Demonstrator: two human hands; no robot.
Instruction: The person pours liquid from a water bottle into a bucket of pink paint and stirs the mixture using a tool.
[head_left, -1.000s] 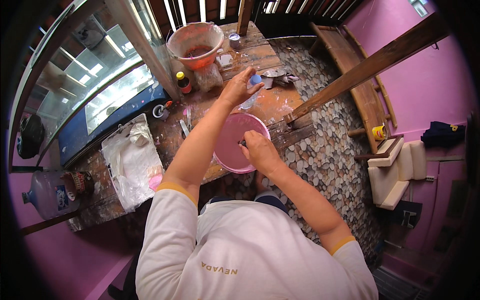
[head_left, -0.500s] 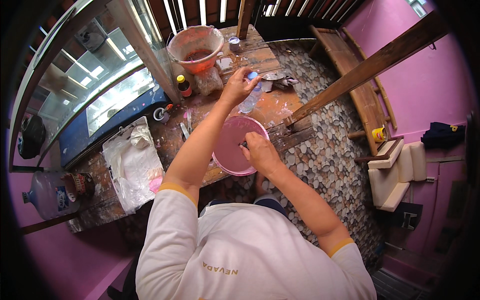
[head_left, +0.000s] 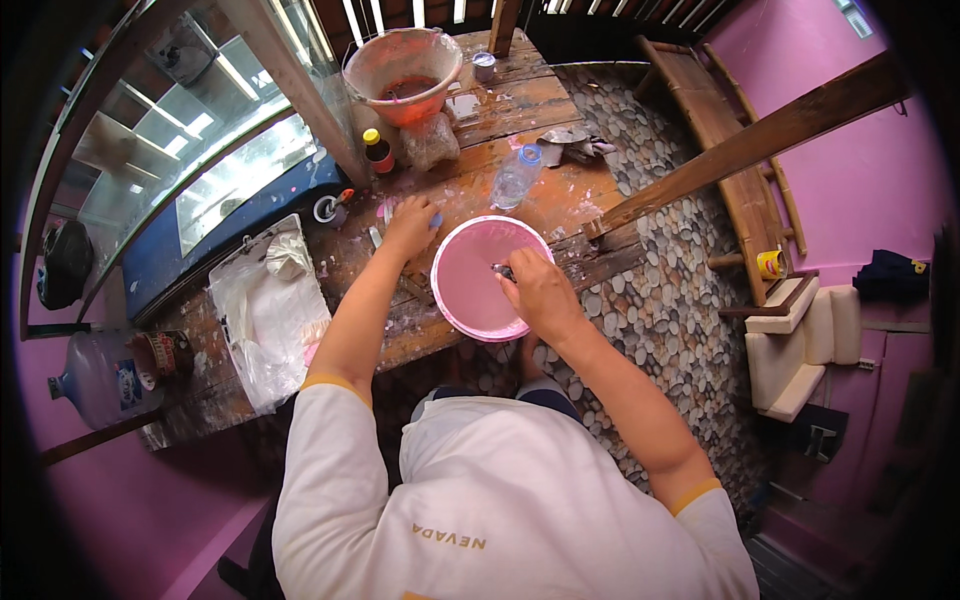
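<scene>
Between my arms a round pink bucket (head_left: pixel 470 295) stands at the table's near edge. My right hand (head_left: pixel 543 292) is over the bucket's right side, pinching a small dark object (head_left: pixel 503 270) whose kind I cannot make out. Left of the bucket, low over the wooden table, my left hand (head_left: pixel 411 227) holds a small blue bottle cap (head_left: pixel 437 220) at its fingertips. Beyond the bucket, a clear plastic bottle (head_left: pixel 513 183) with a blue neck leans or lies on the table, touched by neither hand.
A paint-smeared orange bucket (head_left: pixel 405 85) stands at the back beside a yellow-capped dark bottle (head_left: pixel 378 152). A small tub (head_left: pixel 328 208) and white plastic sheeting (head_left: pixel 265 310) lie to the left. A wooden post (head_left: pixel 740 145) slants across the right; a cloth (head_left: pixel 575 143) lies near it.
My left hand has left the clear bottle and come down and left with the blue cap. My right hand stays over the pink bucket, still pinching the small dark object.
</scene>
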